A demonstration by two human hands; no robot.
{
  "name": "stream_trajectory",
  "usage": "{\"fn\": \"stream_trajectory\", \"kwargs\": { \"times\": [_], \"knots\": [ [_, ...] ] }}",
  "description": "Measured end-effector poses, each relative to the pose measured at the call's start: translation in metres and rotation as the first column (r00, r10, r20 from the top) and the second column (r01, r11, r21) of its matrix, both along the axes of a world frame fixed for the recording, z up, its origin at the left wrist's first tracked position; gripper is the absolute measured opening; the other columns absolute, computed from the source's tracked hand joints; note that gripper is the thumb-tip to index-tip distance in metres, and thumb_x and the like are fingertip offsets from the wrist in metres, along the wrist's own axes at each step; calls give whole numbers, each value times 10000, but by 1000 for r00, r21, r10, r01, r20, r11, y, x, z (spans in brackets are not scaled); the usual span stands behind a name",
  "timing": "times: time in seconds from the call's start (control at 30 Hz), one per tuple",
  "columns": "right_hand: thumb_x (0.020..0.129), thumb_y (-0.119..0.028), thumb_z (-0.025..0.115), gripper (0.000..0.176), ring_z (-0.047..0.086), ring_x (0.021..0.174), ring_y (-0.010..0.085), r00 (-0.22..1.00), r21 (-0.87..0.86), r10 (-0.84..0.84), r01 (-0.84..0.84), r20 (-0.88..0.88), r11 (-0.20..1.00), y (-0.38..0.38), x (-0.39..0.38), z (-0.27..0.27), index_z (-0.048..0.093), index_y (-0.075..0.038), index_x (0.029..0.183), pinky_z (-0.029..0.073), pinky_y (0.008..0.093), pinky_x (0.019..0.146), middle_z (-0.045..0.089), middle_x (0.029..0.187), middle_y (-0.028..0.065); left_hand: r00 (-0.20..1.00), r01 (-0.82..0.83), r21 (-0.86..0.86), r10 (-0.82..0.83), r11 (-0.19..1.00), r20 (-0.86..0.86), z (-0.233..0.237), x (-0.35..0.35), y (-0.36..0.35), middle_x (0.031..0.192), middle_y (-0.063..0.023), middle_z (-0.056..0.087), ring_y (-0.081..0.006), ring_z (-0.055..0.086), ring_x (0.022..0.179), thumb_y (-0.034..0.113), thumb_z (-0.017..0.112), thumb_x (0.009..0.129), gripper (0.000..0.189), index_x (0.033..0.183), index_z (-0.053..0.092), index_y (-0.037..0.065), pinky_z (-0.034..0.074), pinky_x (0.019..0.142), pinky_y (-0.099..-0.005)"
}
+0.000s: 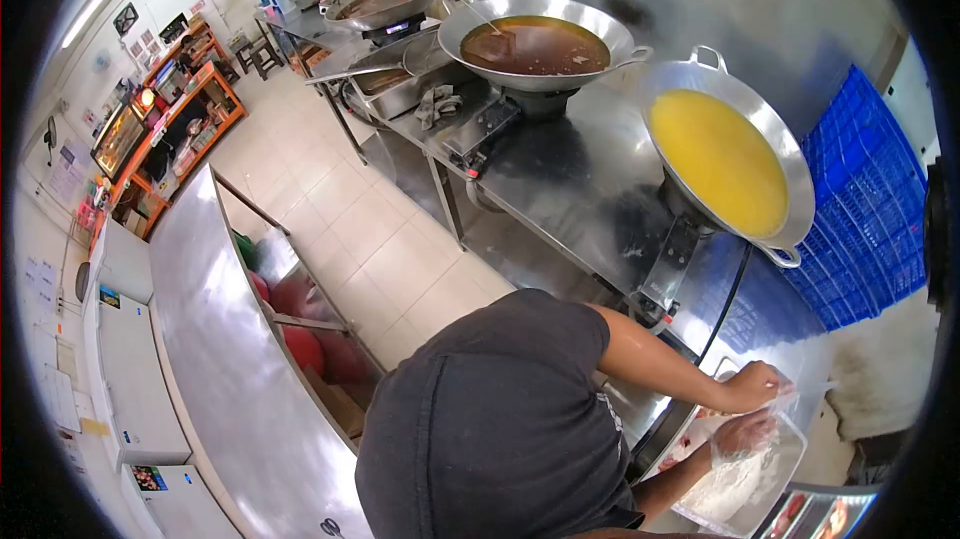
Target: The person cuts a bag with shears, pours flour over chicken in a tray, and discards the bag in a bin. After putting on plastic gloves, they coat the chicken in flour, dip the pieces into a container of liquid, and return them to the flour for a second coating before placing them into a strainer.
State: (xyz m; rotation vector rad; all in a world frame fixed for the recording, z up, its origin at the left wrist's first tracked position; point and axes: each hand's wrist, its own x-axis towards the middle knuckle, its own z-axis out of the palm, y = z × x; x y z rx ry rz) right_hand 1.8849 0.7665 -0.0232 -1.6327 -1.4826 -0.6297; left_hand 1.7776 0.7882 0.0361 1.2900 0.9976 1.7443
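Seen from above, a dark-shirted torso leans toward a clear plastic tub (796,459) of white powder (728,487) at the lower right. My left hand (752,387), the upper one, is closed on thin clear plastic (787,395) by the tub's far rim. Just below it, my right hand (745,435) is over the powder, with clear plastic around it. Its fingers are blurred, so their grip cannot be made out. Pinkish-red pieces (682,449) show beside the tub, partly hidden by the right forearm.
On the steel counter (545,174) stand a wok of yellow liquid (720,164) and two woks of brown liquid (535,46) (385,2). Blue crates (865,199) are stacked at the right. Another steel table (215,339) is at the left.
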Motion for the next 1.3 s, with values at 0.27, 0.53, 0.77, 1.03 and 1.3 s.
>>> {"fn": "stream_trajectory", "kwargs": {
  "times": [0.27,0.53,0.77,1.03,1.3],
  "knots": [
    [901,-257,526,295,591,732,320,932,120,182,-151,-314,981,-2,-22,56,589,23,971,461,403,618,618,866,183,861,508,128,-506,852,-50,70,4,0,874,-229,575,-277,552,804,338,444,907,417,940,540,-67,427,719,-372],
    [908,-286,499,344,600,808,348,917,293,233,-136,-325,946,-8,-15,98,596,17,1039,471,419,692,633,919,195,873,-61,729,391,681,-292,91,2,4,895,-177,555,-264,541,894,221,528,843,282,996,508,-15,436,759,-360],
    [894,-206,474,353,583,920,317,896,200,86,-190,435,961,42,66,32,525,-26,1193,467,415,768,585,1102,171,889,130,-120,-62,984,454,70,62,39,590,-30,404,-138,408,539,421,447,915,395,786,497,50,325,481,-312],
    [755,-108,540,102,544,763,318,994,-63,90,-87,59,994,-2,-17,109,590,-65,833,424,432,686,585,776,127,356,745,424,-845,515,400,101,9,48,1481,-108,200,-200,208,1357,260,404,923,599,1425,172,29,99,1123,-312],
    [712,-121,562,59,553,594,257,995,111,52,-61,79,992,-24,-12,108,556,-84,758,435,399,532,535,643,62,67,859,470,-955,203,290,120,34,34,1436,-149,300,-280,195,1358,533,476,836,729,1399,311,101,69,1119,-369]
  ]
}}
